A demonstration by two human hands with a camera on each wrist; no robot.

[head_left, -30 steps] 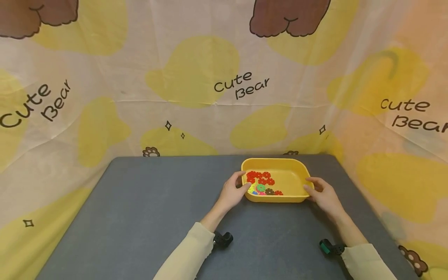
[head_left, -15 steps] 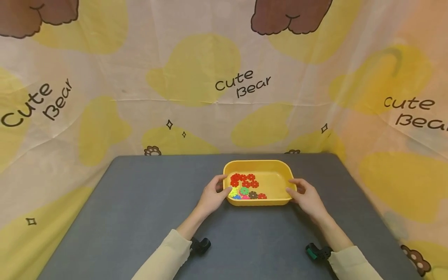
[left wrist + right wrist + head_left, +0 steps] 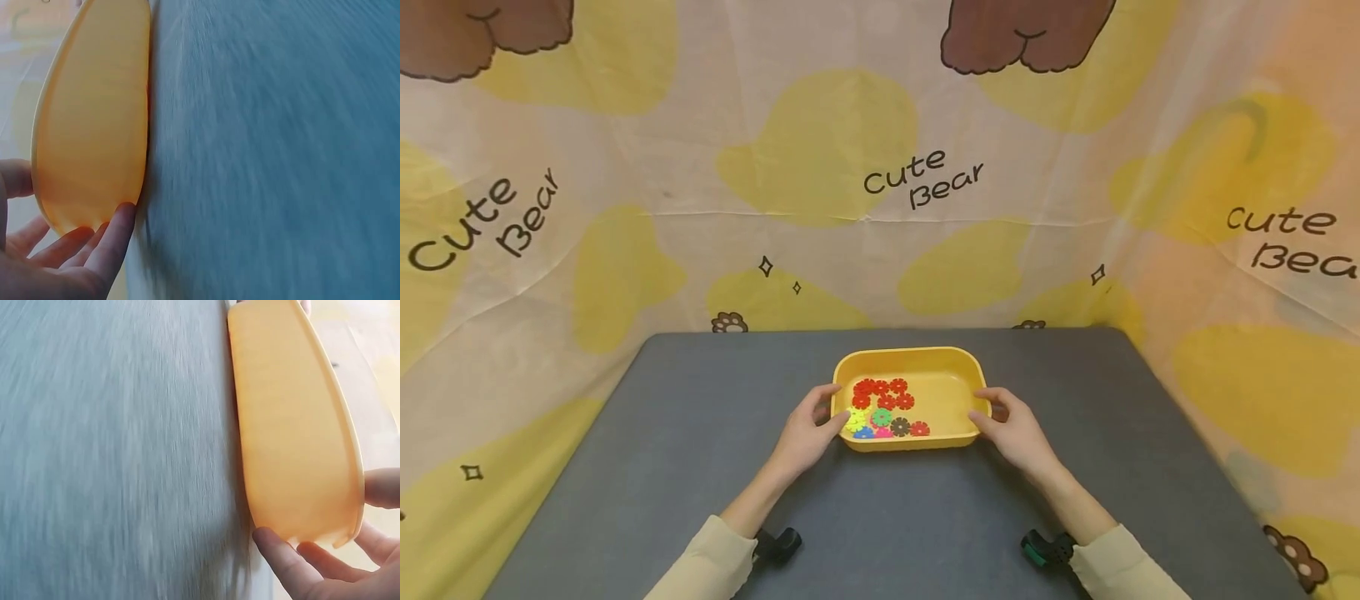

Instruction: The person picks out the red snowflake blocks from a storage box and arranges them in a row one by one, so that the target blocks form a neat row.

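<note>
A yellow plastic tray (image 3: 942, 408) with rounded corners is held level between two hands, close over the grey table. My left hand (image 3: 805, 433) grips its left end, thumb at the rim and fingers against the outer wall; the left wrist view shows those fingers (image 3: 115, 240) along the tray's side. At the opposite end my right hand (image 3: 1017, 431) grips the same way, its thumb (image 3: 382, 487) over the rim in the right wrist view. Inside, toward the left, lie several red flower-shaped plastic discs (image 3: 880, 388), with a green disc (image 3: 882, 417), a dark brown disc (image 3: 900, 427) and yellow, blue and pink ones nearby.
The grey table (image 3: 880, 517) extends around the tray on all sides. Behind it and along both sides hangs a patterned cloth (image 3: 820, 150) with yellow patches and lettering. Each wrist carries a black camera mount, the left mount (image 3: 778, 546) and the right mount (image 3: 1045, 548).
Both hands have carried the tray leftward across the table and slightly nearer, from the right side toward the middle. The discs have travelled along inside it, and the grip looks the same.
</note>
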